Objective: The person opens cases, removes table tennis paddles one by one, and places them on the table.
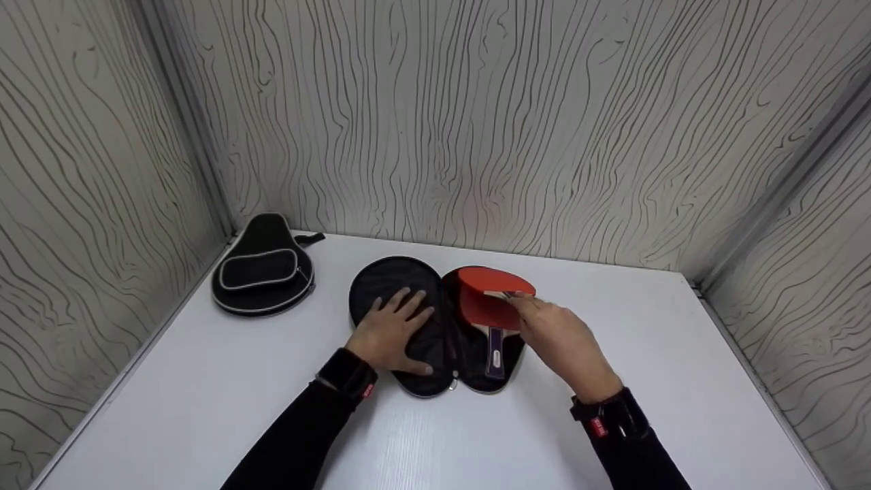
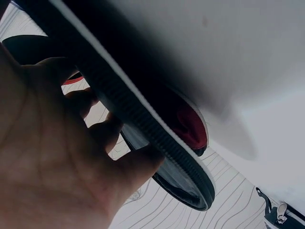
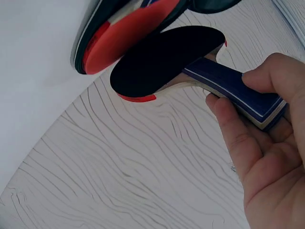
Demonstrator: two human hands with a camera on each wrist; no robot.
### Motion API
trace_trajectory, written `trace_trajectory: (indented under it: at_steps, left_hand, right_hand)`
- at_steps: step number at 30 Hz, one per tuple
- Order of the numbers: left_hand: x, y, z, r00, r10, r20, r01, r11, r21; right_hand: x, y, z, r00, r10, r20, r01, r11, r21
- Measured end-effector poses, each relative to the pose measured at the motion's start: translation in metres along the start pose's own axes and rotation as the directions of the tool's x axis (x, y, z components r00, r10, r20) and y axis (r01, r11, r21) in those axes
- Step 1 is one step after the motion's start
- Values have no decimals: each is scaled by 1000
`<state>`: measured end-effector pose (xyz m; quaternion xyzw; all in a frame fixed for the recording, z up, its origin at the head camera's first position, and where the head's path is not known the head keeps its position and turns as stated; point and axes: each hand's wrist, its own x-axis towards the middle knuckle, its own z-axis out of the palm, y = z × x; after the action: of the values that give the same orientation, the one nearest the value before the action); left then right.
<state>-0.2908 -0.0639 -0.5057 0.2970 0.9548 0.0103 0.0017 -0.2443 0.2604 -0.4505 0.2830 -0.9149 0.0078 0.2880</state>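
Note:
An unzipped black paddle case (image 1: 371,286) lies spread flat on the white table, its two halves side by side. With fingers spread, my left hand (image 1: 391,333) rests on the lining of the left half. My right hand (image 1: 561,337) grips the blue handle of a table tennis paddle (image 3: 162,57), red on one face and black on the other. That paddle is tilted over the right half, its red face up in the head view. Below it, a second table tennis paddle (image 1: 495,354) lies in the right half, red face up, handle toward me.
A closed black paddle case (image 1: 262,269) with white piping and a front pocket sits at the back left of the white table (image 1: 646,367). Wood-patterned panels (image 1: 435,122) enclose the table at the back and both sides.

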Motion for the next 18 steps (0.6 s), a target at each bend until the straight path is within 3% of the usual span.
trace_trajectory:
  at_steps: [11, 18]
  left_hand:
    - [0, -1, 2, 1000, 5, -19, -6, 1000, -27]
    - [-1, -1, 2, 1000, 6, -28, -7, 999, -51]
  right_hand:
    - [-5, 23, -14, 992, 124, -14, -123, 992, 37]
    - [-9, 34, -16, 987, 159, -9, -159, 986, 52]
